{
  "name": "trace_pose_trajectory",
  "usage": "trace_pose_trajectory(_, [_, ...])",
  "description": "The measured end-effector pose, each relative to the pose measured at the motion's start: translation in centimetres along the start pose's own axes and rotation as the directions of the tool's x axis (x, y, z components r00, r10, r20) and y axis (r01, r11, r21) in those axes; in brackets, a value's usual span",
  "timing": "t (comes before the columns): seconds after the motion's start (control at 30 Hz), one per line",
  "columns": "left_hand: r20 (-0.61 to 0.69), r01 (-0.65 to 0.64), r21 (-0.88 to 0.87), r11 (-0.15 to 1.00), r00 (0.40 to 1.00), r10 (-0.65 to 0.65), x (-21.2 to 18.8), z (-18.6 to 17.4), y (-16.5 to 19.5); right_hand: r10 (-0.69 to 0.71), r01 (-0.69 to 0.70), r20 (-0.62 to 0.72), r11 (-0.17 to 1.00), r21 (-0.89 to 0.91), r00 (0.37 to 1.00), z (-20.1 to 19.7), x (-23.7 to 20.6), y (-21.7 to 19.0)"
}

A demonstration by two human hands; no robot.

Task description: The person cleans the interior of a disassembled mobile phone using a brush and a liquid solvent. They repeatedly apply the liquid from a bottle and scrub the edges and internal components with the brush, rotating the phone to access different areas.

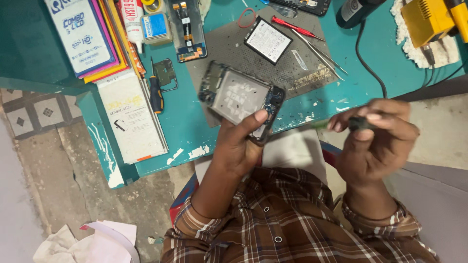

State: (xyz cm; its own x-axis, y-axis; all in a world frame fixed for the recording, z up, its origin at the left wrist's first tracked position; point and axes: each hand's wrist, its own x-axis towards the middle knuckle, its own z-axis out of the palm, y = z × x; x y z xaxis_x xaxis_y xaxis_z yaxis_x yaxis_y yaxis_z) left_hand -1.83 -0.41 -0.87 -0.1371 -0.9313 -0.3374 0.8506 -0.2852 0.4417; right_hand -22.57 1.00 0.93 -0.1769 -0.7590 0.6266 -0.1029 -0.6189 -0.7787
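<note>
The left hand (239,146) grips the opened phone (241,100) by its near end, long axis running up-left. The right hand (375,136) pinches a small tool (358,122), tip aimed left toward the phone, well apart.

An opened phone body held over the near edge of a teal bench

An opened dark smartphone body with a grey inner plate (240,99) is gripped in the left hand (239,146), the thumb laid on its lower end, above the near edge of the teal-painted wooden bench (195,131). A small dark-handled tool (358,123) is pinched in the fingers of the right hand (378,141), just off the same edge. A grey perforated work mat (273,68) lies mid-bench, and a flat black-edged battery with a white label (267,40) and a red-handled screwdriver (295,28) are seen on it. Flat printed boxes (90,36) are stacked at the far left corner.
</note>
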Motion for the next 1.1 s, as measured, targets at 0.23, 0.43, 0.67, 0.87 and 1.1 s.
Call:
trace_pose_trajectory(0.23, [-0.003,-0.197,0.562,0.804,0.971,0.241,-1.8,2.1,0.3,0.061,0.051,0.281,0.926,-0.374,0.958,2.0,1.7,-1.8])
trace_pose_trajectory(0.43, [0.004,-0.224,0.659,0.719,0.956,0.294,-2.6,2.5,0.5,0.139,0.029,0.347,0.899,-0.438,0.928,2.7,4.2,-2.4])
trace_pose_trajectory(0.67, [0.144,-0.306,0.770,0.560,0.938,0.315,-2.8,2.7,0.8,0.153,0.168,0.539,0.850,-0.499,0.828,1.8,7.5,-3.0])
trace_pose_trajectory(0.87, [-0.020,-0.119,0.714,0.690,0.982,0.189,-2.4,2.5,1.7,0.055,0.343,0.653,0.816,-0.465,0.755,0.8,8.7,-3.1])
trace_pose_trajectory(1.1, [0.049,-0.160,0.584,0.796,0.986,0.162,-1.3,-0.4,3.7,0.239,0.090,0.526,0.846,-0.525,0.816,2.2,6.7,3.6])
